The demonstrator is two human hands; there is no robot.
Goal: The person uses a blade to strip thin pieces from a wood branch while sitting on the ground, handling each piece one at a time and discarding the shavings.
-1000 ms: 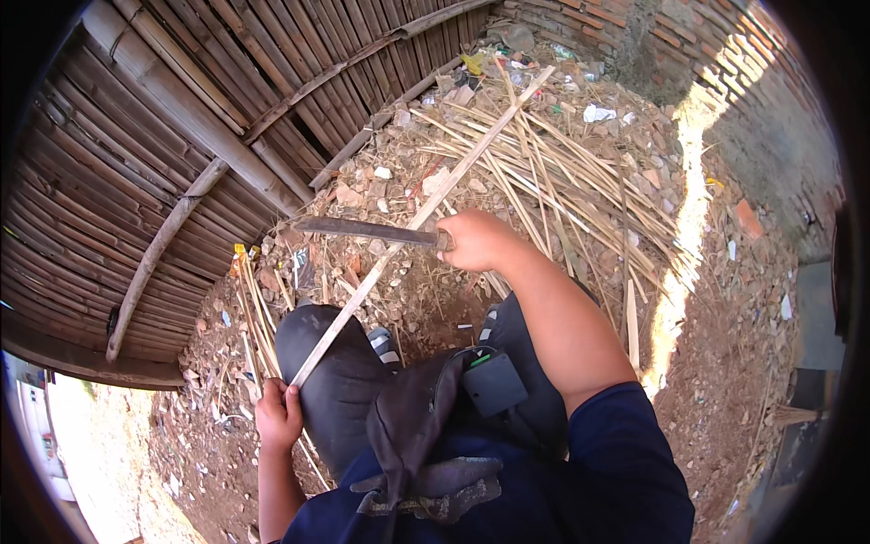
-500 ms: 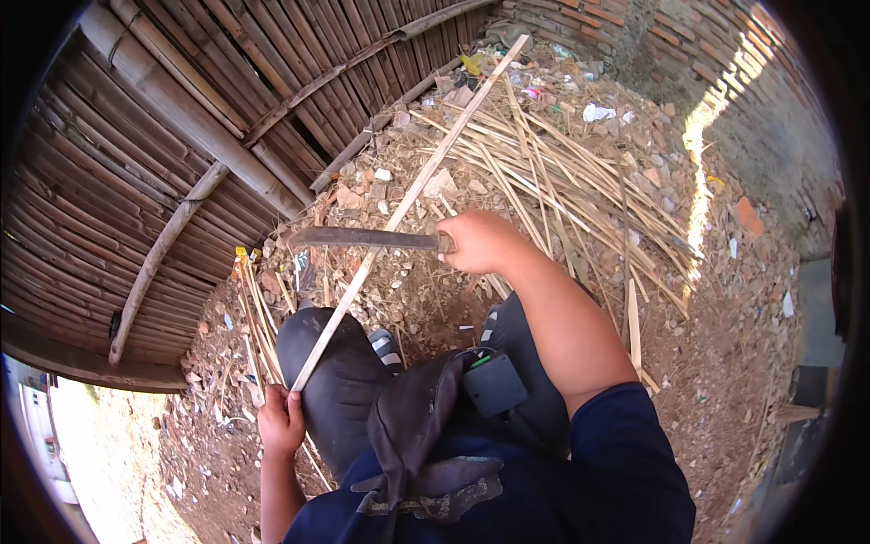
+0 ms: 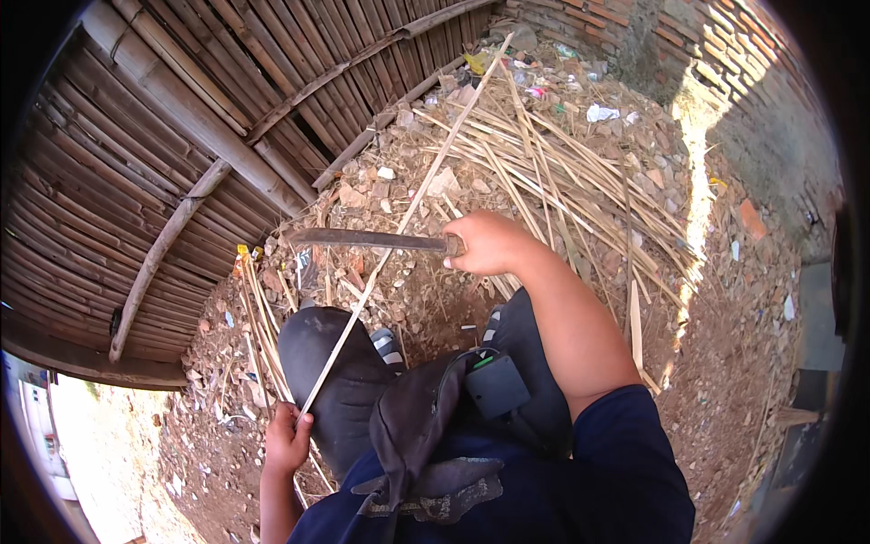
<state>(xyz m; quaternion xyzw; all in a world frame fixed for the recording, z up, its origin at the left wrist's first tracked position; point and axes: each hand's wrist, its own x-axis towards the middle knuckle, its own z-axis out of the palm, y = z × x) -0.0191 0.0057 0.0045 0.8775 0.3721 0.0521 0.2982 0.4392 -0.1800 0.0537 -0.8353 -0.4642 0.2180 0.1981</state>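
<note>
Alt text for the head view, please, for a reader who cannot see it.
The right hand holds a long dark machete-like blade across a long thin bamboo strip, whose near end the left hand grips. A heap of split bamboo strips covers the dirt ground beside a woven bamboo wall.

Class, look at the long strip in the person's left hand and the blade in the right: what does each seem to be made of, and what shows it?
Long strip: looks like split bamboo, pale, dry and matte, matching the slats piled on the ground. Blade: probably metal, dull dark grey, flat and straight-edged; rust or dirt cannot be told apart. Its handle is hidden inside the right hand. The left hand grips the strip's near end.
</note>
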